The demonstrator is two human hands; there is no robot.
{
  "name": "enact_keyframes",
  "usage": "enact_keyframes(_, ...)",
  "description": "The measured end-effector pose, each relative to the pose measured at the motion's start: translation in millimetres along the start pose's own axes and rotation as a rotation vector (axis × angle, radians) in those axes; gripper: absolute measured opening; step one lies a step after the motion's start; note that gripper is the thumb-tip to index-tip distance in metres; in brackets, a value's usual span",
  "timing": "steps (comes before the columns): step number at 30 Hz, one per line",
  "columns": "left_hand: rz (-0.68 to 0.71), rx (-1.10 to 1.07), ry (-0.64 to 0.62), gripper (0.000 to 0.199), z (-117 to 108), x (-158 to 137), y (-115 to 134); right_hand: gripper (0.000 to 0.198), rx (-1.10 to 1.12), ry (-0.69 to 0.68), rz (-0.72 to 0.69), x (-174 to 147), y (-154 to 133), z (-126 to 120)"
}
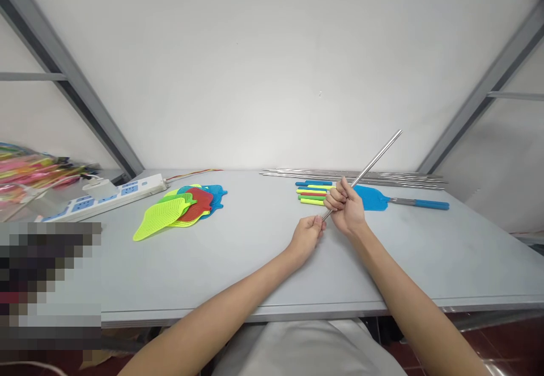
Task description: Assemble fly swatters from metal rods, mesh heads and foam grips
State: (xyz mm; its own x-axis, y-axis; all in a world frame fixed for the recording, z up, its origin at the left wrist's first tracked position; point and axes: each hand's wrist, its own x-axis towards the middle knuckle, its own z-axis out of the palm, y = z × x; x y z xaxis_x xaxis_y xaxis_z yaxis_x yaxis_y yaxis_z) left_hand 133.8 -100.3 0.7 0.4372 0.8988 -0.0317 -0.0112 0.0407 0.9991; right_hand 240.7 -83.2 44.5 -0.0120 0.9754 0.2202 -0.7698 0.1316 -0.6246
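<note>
Both of my hands are closed on one shiny metal rod (380, 156), which slants up to the right above the table. My left hand (306, 236) pinches its lower end, and my right hand (346, 206) wraps round it higher up. Behind the right hand lie several coloured handle tubes (312, 193) in blue, yellow, green and red. Partly covered by that hand is a blue fly swatter head (373, 198), joined to a short metal rod with a blue handle (431, 205). Over to the left, loose swatter heads (164, 217) in yellow, green, red and blue overlap in a pile.
Along the wall lie several long thin metal rods (408, 182). A white power strip (140, 186) with plugs runs along the table's left side, beside a heap of colourful plastic-looking items (38, 174). Grey metal frame posts (480, 98) flank the grey table (238, 274).
</note>
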Motion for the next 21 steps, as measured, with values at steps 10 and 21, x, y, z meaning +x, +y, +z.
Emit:
enact_keyframes(10,0.118,0.158,0.053,0.042,-0.7,3.8,2.5,0.024,-0.048,0.052,-0.073,4.5,-8.3,-3.6)
enact_keyframes(21,0.193,0.255,0.222,0.032,-5.0,3.5,10.6,0.022,0.072,0.415,-0.231,12.6,-29.2,-27.6)
